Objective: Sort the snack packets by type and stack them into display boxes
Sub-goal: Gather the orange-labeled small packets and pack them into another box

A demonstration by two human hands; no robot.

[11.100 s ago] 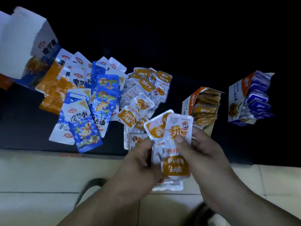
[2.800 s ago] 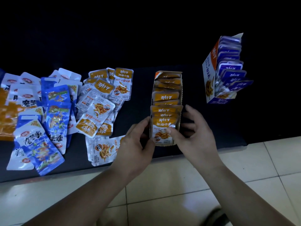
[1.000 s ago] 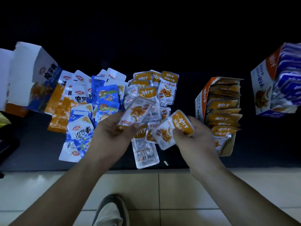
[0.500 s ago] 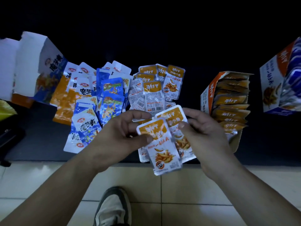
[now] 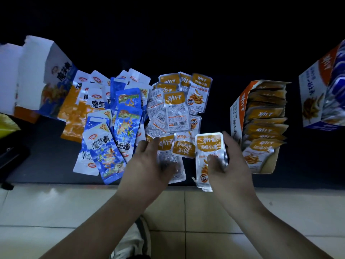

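Note:
Loose orange-labelled fish packets lie heaped in the middle of the dark table. My right hand grips a small stack of orange packets upright near the table's front edge. Left of it, my left hand lies flat over another orange packet, fingers and thumb on top. An open display box on the right holds a row of orange packets. Blue packets and orange-and-white packets are spread on the left.
A second box with blue-topped packets stands at the far right. An open white-and-blue box lies at the far left, with a yellow thing and a black thing below it. Tiled floor and my shoe show below.
Half a second ago both hands held the orange packets together. Now the right hand alone holds them, and the left hand has gone down onto a packet on the table.

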